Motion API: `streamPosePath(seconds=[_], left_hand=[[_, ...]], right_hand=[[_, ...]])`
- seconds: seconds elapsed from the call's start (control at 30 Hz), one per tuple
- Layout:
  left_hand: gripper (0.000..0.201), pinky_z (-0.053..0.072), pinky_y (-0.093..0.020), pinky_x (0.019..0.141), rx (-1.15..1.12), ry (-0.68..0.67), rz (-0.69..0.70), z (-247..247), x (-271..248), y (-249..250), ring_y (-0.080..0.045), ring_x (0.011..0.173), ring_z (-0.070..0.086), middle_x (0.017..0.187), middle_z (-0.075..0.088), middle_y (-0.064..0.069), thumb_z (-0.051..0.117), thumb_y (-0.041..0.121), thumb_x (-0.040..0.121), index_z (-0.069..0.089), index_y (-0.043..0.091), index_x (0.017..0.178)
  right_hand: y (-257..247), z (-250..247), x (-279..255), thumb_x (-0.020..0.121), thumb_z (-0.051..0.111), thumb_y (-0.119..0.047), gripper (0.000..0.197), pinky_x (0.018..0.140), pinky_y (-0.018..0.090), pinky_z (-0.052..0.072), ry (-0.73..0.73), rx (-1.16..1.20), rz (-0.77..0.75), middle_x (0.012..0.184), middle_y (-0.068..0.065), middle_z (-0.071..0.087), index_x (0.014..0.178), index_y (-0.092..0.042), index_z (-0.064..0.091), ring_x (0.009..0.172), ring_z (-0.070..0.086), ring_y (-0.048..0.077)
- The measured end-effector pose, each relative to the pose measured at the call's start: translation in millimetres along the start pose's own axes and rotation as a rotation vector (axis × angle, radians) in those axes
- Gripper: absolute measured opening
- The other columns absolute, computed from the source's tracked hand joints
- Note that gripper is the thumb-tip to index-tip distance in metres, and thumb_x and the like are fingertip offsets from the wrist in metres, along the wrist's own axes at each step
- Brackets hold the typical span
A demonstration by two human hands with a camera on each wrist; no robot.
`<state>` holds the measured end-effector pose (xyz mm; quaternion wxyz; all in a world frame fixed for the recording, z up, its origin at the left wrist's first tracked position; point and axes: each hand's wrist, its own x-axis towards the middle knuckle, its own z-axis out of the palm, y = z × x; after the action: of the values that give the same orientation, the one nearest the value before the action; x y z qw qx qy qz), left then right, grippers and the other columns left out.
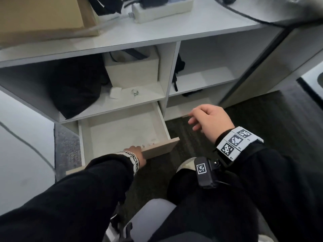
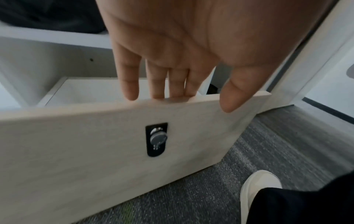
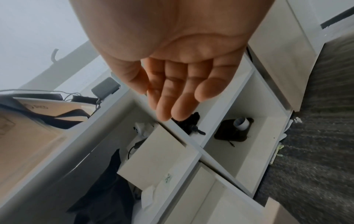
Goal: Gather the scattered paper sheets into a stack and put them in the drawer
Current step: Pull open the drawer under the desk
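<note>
The pale wooden drawer (image 1: pixel 162 147) at the bottom left of the white shelf unit stands pulled out, and its inside looks bare. My left hand (image 1: pixel 138 152) rests on the top edge of the drawer front (image 2: pixel 95 144). Its fingers (image 2: pixel 159 84) are straight over the edge, with the thumb against the front face above a small metal lock (image 2: pixel 156 139). My right hand (image 1: pixel 192 117) hovers above the carpet to the right of the drawer, loosely curled and holding nothing (image 3: pixel 172 98). No paper sheets show plainly in any view.
A black bag (image 1: pixel 75 88) and a beige box (image 1: pixel 132 70) fill the shelf above the drawer. A cardboard box (image 1: pixel 43 16) and a power strip (image 1: pixel 162 9) sit on top. A second drawer (image 1: pixel 178 109) is to the right. My knee and shoe (image 2: pixel 258 189) are near the drawer front.
</note>
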<state>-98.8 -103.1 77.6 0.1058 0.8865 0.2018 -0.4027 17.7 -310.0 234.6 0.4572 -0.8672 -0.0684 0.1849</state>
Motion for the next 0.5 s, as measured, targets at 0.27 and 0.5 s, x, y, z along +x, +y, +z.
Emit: streamPosePath(seconds=[0.27,0.5], left_hand=[[0.034,0.045,-0.027,0.087,-0.125,0.197,0.328,-94.4,-65.6,91.6,-0.024,0.109,0.062,0.117,0.069,-0.001,0.049,0.038,0.094,0.069,0.021,0.116],[0.021,0.047,-0.025,0.086,-0.28,0.444,0.81,-145.2,-190.1,217.9,-0.011,0.099,0.063,0.1,0.069,0.014,0.055,0.043,0.09,0.069,0.038,0.104]], right_hand=[[-20.0,-73.3,-45.2,0.088,0.055,-0.028,0.02,0.057,0.024,0.044,0.159,0.035,-0.067,0.075,-0.002,0.074,0.078,-0.021,0.07,0.059,0.067,0.015],[-22.1,-179.8,-141.3,0.09,0.055,-0.022,0.02,0.051,0.016,0.042,0.398,0.091,-0.112,0.073,0.002,0.074,0.077,-0.017,0.07,0.058,0.066,0.017]])
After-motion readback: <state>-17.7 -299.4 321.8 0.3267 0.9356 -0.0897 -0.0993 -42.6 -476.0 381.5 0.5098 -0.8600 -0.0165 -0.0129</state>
